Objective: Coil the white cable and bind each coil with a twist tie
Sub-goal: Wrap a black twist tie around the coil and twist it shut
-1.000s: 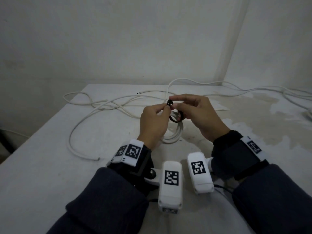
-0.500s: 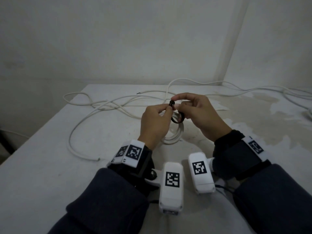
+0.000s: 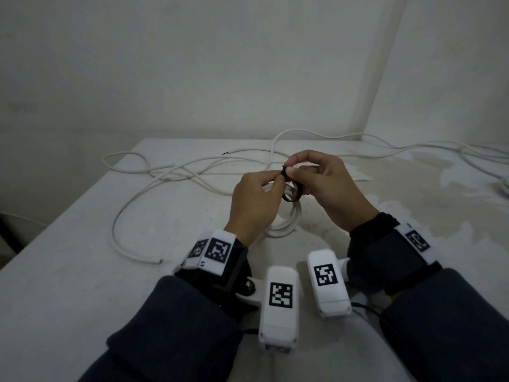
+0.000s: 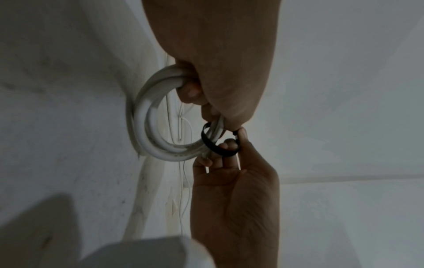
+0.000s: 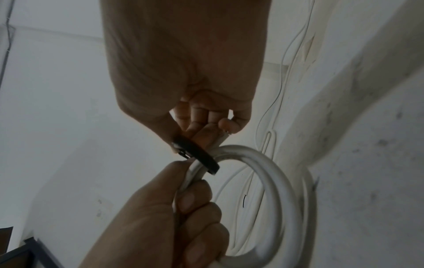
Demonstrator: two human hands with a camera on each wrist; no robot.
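Loose runs of white round cable [image 3: 143, 188] sprawl across the left of the pale, stained surface [image 3: 82, 271]. My left hand [image 3: 254, 205] has its fingers curled round the small coil of that white cable [image 4: 146, 116], held just above the surface. A black twist tie [image 4: 214, 146] loops round the coil's strands, and the left thumb and forefinger pinch its end. My right hand [image 3: 330, 188] pinches the same tie at its twisted ends, other fingers curled beside the loop. More white cable [image 3: 440, 150] trails off to the right.
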